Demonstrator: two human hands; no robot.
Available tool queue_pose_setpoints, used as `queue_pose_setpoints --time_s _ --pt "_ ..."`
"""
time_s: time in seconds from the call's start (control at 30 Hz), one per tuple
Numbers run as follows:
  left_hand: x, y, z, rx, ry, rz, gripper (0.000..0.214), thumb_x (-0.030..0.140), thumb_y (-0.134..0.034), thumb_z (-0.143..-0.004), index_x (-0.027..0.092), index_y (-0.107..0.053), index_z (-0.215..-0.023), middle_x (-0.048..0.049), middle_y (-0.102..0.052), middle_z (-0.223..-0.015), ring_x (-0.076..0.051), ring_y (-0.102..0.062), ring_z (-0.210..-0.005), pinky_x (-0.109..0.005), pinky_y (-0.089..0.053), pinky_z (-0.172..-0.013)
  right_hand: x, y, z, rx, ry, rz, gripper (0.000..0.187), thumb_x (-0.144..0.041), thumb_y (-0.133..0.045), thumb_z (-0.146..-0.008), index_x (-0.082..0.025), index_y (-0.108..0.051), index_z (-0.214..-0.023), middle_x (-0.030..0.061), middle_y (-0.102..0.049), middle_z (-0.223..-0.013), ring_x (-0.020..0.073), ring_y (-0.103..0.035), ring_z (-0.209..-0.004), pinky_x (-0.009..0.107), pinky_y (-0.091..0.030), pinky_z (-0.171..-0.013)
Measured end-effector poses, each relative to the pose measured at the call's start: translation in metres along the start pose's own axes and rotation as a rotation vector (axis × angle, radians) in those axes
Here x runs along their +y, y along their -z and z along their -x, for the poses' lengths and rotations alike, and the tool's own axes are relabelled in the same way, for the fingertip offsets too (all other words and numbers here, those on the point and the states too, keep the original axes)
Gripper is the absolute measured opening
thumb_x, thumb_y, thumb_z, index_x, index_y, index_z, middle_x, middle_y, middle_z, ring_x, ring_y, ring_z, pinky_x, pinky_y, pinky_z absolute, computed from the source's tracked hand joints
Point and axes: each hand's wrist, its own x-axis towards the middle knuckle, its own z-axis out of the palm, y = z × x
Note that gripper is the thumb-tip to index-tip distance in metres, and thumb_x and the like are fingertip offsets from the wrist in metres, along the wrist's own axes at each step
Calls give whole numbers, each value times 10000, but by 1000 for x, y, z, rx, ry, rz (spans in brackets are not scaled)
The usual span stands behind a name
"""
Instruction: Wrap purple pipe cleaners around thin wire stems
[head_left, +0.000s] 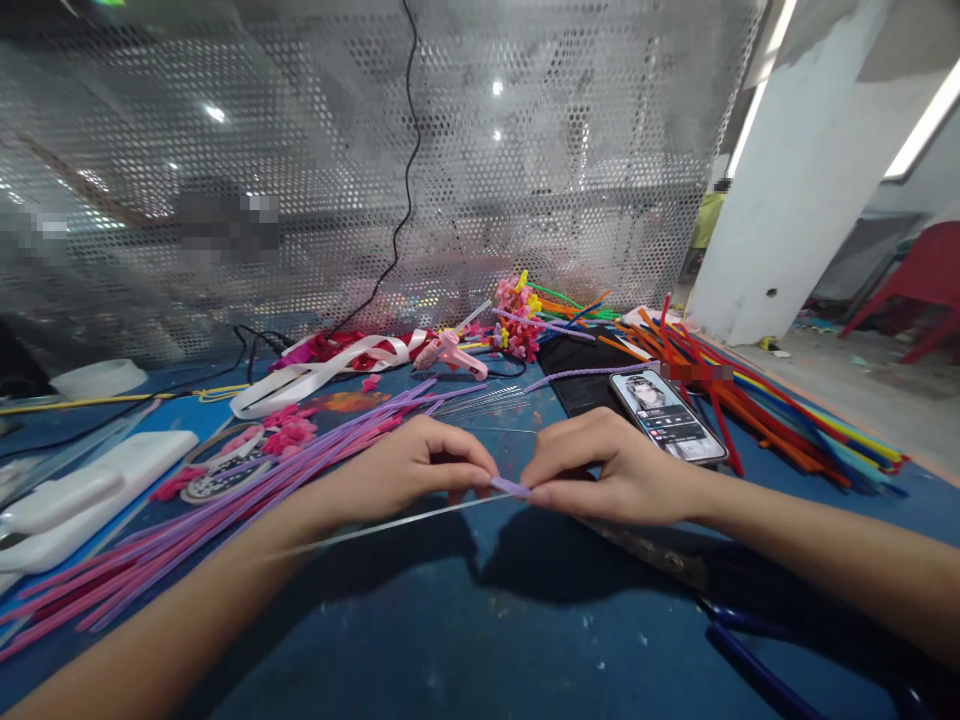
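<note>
Above the middle of the blue table, my left hand [431,462] and my right hand [596,468] meet, thumbs and forefingers pinched. Between the fingertips shows a short lilac length of pipe cleaner [510,487], gripped from both sides. A thin pale stick [420,518] slants from my right fingertips down past my left wrist. Whatever else the curled fingers cover is hidden. Beside my left forearm lies a bundle of pink and purple pipe cleaners [247,490]. Thin metal wires [487,400] lie just beyond the hands. A phone [667,415] with a lit screen rests behind my right hand.
Blue-handled pliers or cutters [750,660] lie near my right forearm. At the back are a pink glue gun [450,355], white ribbon [322,380] and a fuzzy flower bunch [517,315]. Multicoloured pipe cleaners [787,410] spread right. A perforated metal screen [300,180] stands behind the table.
</note>
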Motion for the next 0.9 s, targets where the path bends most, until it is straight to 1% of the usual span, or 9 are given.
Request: queue_pose_setpoints --time_s 0.13,0.23,0.3,0.4,0.53,0.6,0.7,0.8,0.9 --pt "-7 -28 -5 198 15 -6 246 285 -456 -870 141 -632 -776 -2 -645 -672 -71 -519 -484 -171 -406 -451 10 -3 0 264 -210 -42 153 -231 -561 -820 -139 -682 -807 30 -668 -731 107 -581 -645 201 -437 -574" --pt "-4 -43 -1 379 -83 -356 245 279 -435 -889 154 -638 -833 -20 -659 -743 -109 -582 -619 -207 -449 -557 20 -6 0 367 -319 114 143 -192 -549 -810 -152 -681 -772 28 -676 -744 122 -594 -669 218 -439 -601" --pt "3 -43 6 419 -201 -651 242 243 -416 -896 155 -641 -899 -47 -666 -803 -145 -602 -727 -242 -459 -632 24 -8 2 294 -292 262 153 -137 -534 -800 -154 -686 -786 30 -674 -742 124 -589 -667 223 -426 -610" --pt "12 -30 15 421 -291 -930 250 206 -399 -898 162 -642 -936 -60 -676 -832 -175 -602 -767 -265 -443 -632 21 -7 3 63 -157 384 188 -86 -512 -796 -139 -686 -844 45 -669 -729 123 -579 -653 223 -406 -603" --pt "10 -10 13 358 -280 -752 191 240 -461 -888 193 -646 -901 -9 -687 -852 -136 -607 -778 -233 -443 -671 9 -2 2 -121 23 242 162 -127 -526 -816 -136 -684 -852 42 -669 -717 100 -572 -611 201 -404 -568" --pt "5 -8 9 303 -225 -533 182 252 -476 -885 200 -650 -874 14 -691 -828 -103 -614 -754 -200 -453 -675 5 -1 1 -28 6 122 134 -189 -564 -816 -147 -691 -819 24 -662 -682 87 -566 -582 186 -409 -545" --pt "0 -18 8 339 -179 -407 191 251 -470 -888 197 -653 -865 22 -686 -774 -85 -615 -692 -179 -464 -629 6 -3 0 266 -155 35 160 -266 -578 -812 -160 -694 -781 19 -665 -680 101 -582 -594 194 -432 -536" --pt "5 -33 12 482 -284 -663 211 226 -445 -894 164 -644 -922 -25 -681 -804 -121 -622 -717 -220 -479 -632 13 -7 0 471 -285 92 163 -266 -561 -813 -175 -692 -784 32 -695 -760 140 -620 -678 241 -474 -608" --pt "16 -36 19 537 -423 -1013 264 175 -381 -903 123 -632 -964 -77 -678 -815 -173 -626 -754 -273 -487 -638 17 -10 1 401 -252 234 161 -197 -543 -808 -189 -699 -850 39 -707 -818 152 -634 -728 258 -475 -663"
